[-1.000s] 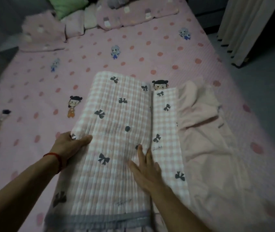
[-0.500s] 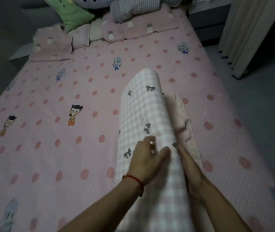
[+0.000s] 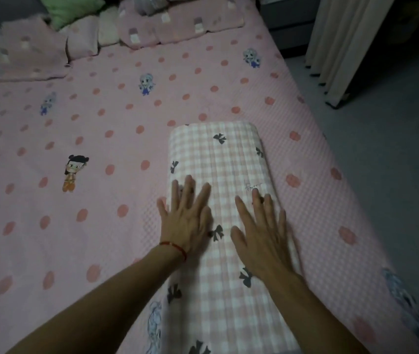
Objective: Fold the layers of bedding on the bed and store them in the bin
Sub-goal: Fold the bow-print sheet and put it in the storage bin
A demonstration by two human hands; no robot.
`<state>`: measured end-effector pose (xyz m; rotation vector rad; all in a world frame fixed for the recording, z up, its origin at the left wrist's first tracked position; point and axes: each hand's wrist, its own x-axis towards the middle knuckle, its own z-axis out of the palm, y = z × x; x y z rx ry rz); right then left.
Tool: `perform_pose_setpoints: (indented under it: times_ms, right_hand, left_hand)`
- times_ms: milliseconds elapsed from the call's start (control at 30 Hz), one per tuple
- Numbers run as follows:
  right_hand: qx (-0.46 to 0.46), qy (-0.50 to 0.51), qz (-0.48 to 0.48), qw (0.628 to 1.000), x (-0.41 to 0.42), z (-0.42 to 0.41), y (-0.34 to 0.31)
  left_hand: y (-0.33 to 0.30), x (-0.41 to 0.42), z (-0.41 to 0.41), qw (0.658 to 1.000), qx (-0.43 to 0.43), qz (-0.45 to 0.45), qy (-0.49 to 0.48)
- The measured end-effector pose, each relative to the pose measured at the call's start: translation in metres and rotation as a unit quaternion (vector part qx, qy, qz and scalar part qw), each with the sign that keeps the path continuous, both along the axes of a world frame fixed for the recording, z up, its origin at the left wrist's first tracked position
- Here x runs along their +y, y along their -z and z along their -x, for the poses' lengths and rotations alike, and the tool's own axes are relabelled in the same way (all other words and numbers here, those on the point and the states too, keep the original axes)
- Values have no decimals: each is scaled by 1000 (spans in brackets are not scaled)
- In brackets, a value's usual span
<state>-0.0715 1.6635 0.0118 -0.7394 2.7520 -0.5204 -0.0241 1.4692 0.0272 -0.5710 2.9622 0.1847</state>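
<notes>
Pink bed — folded blanket under both hands' flat, spread fingers.

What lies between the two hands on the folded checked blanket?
In the head view, only a bare strip of the checked blanket lies between the left hand and right hand, with one printed black bow there; both palms press flat.

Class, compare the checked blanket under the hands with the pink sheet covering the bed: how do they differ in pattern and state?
1. The checked blanket bears dark bows on pink and white squares; the pink sheet has red dots and cartoon figures.
2. The blanket is folded into a long narrow bundle; the sheet lies spread flat across the bed.
3. The left hand and right hand press flat on the blanket; neither grips the sheet.
Both are mainly pink.
</notes>
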Motion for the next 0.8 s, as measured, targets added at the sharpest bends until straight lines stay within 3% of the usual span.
perform_pose_setpoints:
  times_ms: [167, 267, 400, 567, 800]
  right_hand:
    - [-32, -22, -92, 995, -6, 20, 32]
    - [39, 0, -55, 998, -25, 57, 16]
    - [43, -11, -63, 997, -68, 121, 44]
    - [74, 2, -105, 992, -75, 124, 78]
    - [98, -16, -123, 987, -71, 123, 75]
  left_hand:
    - [24, -5, 32, 998, -47, -14, -27]
    - [22, -14, 67, 999, 8, -9, -49]
    - [40, -57, 129, 997, 29, 1, -70]
    - [82, -56, 129, 996, 44, 39, -74]
    - [84, -54, 132, 995, 49, 38, -83]
